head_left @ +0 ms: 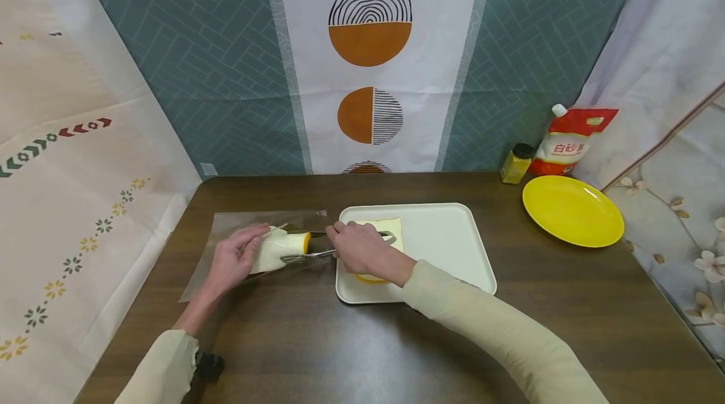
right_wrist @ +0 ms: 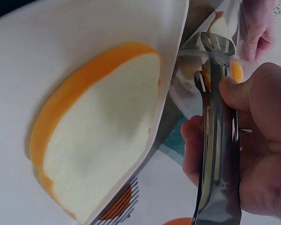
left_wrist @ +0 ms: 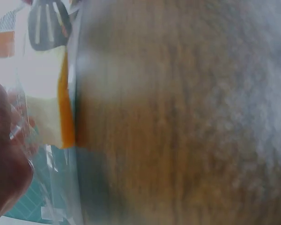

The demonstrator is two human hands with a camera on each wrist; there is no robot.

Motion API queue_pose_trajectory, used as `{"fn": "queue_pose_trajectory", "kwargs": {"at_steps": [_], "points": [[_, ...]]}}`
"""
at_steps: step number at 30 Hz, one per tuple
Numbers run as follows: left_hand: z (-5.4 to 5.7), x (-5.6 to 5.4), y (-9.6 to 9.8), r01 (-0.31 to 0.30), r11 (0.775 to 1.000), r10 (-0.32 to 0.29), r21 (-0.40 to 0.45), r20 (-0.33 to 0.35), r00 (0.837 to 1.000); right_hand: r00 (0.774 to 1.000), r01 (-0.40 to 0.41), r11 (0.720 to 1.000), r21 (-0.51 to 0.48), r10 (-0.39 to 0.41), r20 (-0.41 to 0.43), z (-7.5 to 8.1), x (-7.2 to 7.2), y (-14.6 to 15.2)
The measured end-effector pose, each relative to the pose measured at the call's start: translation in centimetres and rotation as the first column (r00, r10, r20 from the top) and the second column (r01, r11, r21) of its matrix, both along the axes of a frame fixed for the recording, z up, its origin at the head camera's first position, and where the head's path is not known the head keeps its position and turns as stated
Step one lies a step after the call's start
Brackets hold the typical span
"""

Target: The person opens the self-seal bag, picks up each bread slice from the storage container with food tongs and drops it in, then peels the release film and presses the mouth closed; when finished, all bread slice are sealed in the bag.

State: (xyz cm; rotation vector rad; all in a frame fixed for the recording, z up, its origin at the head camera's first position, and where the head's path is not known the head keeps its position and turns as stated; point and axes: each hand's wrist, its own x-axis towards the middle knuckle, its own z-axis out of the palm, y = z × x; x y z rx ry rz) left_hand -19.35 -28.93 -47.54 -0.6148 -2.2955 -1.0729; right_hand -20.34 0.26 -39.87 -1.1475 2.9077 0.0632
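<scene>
The left hand [head_left: 233, 254] was curled around a clear bag [head_left: 222, 224] at the table's [head_left: 283, 347] left; the right hand [head_left: 358, 246] gripped metal tongs [right_wrist: 220, 154], tips against the bagged bread [head_left: 291, 244]. A red-and-white pouch [head_left: 566, 147] read "白砂", its next character unclear.

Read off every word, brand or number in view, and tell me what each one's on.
"白砂", on the red-and-white pouch; the character after it is unclear.
Smaller print on that pouch: too small to read.
Yellow black-capped jar: nothing readable.
Tongs and clear bag: no readable text.
</scene>
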Motion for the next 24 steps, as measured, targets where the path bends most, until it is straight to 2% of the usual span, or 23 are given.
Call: {"fn": "queue_pose_trajectory", "kwargs": {"at_steps": [10, 15, 20, 24], "points": [[0.7, 0.42, 0.06, -0.03, 0.997, 0.026, 0.071, 0.057, 0.998, 1.0, 0.009, 1.0, 0.029, -0.008, -0.017, -0.1, -0.04, -0.24], [0.85, 0.43, 0.03, -0.03, 0.997, 0.026, 0.073, 0.053, 0.998, 1.0, -0.007, 1.0, 0.014, 0.007, -0.011, 0.26, 0.16, -0.3], [0.47, 0.42, -0.08, -0.042, 0.998, 0.04, 0.046, 0.045, 0.998, 1.0, -0.026, 1.0, 0.003, 0.026, 0.0, 0.25, 0.1, -0.59], [0.67, 0.56, 0.03, -0.019, 0.998, 0.018, 0.053, 0.019, 1.0, 1.0, -0.017, 1.0, 0.027, 0.017, -0.002, -0.02, -0.1, -0.71]]}}
